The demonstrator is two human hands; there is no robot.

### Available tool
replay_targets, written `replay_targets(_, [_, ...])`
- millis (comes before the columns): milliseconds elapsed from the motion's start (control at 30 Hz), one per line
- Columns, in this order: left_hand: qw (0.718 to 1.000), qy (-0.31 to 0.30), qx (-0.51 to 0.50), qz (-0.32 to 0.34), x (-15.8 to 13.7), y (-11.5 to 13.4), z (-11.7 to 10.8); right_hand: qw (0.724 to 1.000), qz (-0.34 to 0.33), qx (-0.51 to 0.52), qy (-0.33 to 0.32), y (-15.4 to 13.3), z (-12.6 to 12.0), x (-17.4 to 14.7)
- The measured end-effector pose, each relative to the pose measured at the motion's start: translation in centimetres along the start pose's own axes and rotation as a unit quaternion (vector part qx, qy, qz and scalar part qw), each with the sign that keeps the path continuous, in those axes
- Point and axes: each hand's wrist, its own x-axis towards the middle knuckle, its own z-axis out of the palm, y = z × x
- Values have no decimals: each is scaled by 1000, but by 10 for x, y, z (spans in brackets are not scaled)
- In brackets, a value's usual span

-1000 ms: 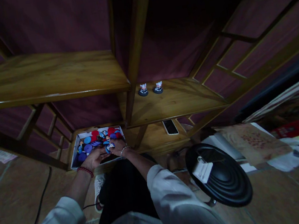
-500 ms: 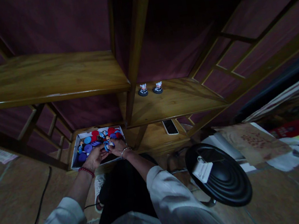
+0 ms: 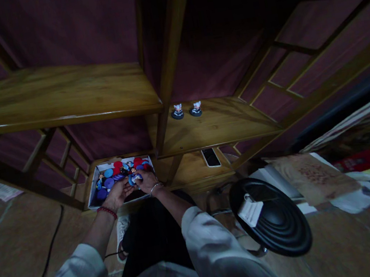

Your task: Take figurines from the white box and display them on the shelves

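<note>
Both my hands meet over a white-walled box point(image 3: 92, 197) on the low shelf. Between them is a small blue-and-white figurine point(image 3: 135, 178). My right hand point(image 3: 148, 181) is closed around its right side, while the fingers of my left hand point(image 3: 119, 193) curl against its left side. Inside the box lie several figurines and round pieces in red, blue and purple, such as a purple disc point(image 3: 109, 183) and a red one point(image 3: 138, 161). My hands hide the front part of the box.
On the right shelf point(image 3: 219, 128) stand two small figurines, one on the left point(image 3: 177, 112) and one on the right point(image 3: 196, 109). A phone point(image 3: 211, 157) lies on the lower board. A black round stool point(image 3: 284, 221) with a white item point(image 3: 251, 210) stands at right. Black cables point(image 3: 52, 248) cross the floor.
The figurine has turned slightly between my fingers. Both hands stay over the box, and the things around them have not moved.
</note>
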Motion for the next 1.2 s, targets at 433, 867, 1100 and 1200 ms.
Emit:
replay_targets(433, [999,-26,-20,43,-4,-1,0,999,30,-8,-7,1,1,2])
replay_targets(867, [998,-17,-20,60,-3,-2,1,999,38,1,-30,-2,-4,0])
replay_targets(1100, [997,-13,-23,68,-3,-4,-1,999,29,-12,-33,1,-3,1])
replay_targets(1200, [997,-16,-35,68,-6,-2,1,998,48,-16,-37,0,-2,3])
